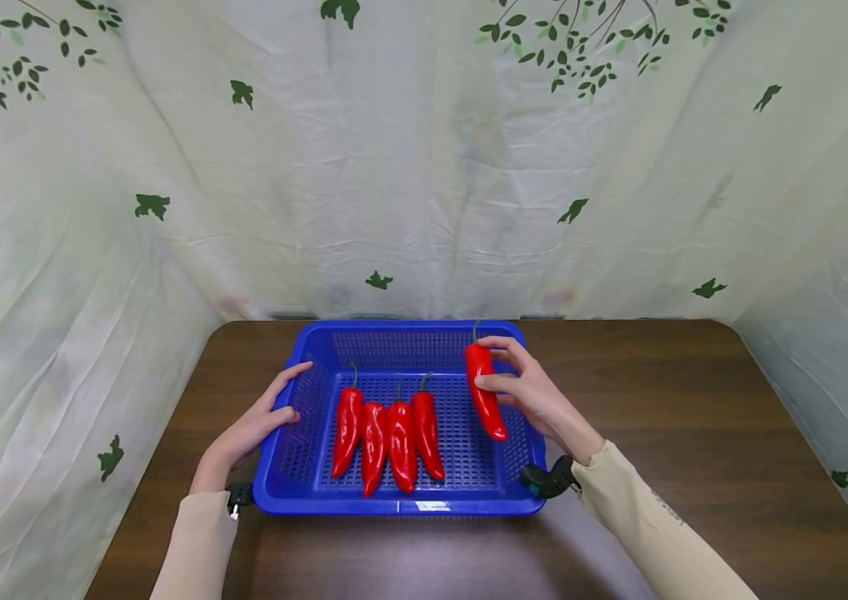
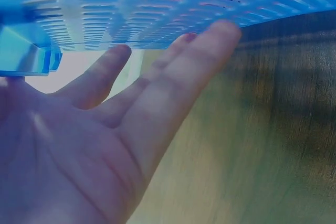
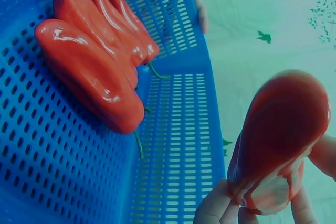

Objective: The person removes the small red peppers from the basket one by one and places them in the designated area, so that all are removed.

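Had wood surface [image 1: 664, 433] under blue basket [image 1: 364, 507]. Had four red peppers [image 1: 396, 442] side by side inside, probably to save room. Rested near-straight left grip [image 1: 250, 429] on basket's left rim, likely to steady it. Pinched fifth pepper [image 1: 489, 412] over basket's right end with right grip [image 1: 532, 390], closed to its width.

In front of me stretches a dark brown wood-grain table [image 1: 664, 417]. Beyond the table and along both its sides I see pale, creased cloth [image 1: 409, 167] printed with ragged dark green leaf shapes [image 1: 151, 206] and, high above the table, leafy branches [image 1: 562, 57].
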{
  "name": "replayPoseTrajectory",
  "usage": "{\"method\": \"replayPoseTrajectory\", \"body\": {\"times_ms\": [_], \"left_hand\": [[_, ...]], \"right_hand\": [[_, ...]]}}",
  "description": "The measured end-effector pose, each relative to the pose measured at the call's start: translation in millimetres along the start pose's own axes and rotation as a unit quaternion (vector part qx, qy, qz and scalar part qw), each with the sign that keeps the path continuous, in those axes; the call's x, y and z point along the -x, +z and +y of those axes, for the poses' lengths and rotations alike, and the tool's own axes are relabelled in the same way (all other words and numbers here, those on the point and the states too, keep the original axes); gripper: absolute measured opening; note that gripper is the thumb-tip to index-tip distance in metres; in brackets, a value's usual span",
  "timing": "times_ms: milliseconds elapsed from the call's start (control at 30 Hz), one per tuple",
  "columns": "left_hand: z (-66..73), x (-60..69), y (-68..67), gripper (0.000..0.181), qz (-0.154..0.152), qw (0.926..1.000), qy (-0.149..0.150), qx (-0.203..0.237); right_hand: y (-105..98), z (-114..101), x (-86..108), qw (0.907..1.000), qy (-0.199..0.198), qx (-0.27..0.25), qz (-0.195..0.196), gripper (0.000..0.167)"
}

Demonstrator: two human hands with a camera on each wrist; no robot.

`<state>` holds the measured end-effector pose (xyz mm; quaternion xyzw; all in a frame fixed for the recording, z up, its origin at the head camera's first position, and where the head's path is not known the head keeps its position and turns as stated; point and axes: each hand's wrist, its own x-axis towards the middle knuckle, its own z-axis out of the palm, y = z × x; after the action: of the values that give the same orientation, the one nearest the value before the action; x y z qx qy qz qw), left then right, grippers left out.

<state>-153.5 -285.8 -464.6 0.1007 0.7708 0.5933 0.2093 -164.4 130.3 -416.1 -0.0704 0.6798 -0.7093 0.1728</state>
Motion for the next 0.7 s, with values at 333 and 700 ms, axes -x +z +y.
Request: {"method": "replayPoseTrajectory", "body": {"times_ms": [333, 700], "left_hand": [[-0.2, -0.6, 0.1, 0.066, -0.001, 1.0, -0.001, 0.009], [0.0, -0.1, -0.1, 0.066, 0.0, 0.9998, -0.005, 0.02]], "right_hand": [[-7.8, -1.6, 6.9, 0.9999, -0.001, -0.001, 0.013, 0.057], [-25.2, -8.6, 16.5, 0.9992, -0.025, -0.02, 0.024, 0.057]]}}
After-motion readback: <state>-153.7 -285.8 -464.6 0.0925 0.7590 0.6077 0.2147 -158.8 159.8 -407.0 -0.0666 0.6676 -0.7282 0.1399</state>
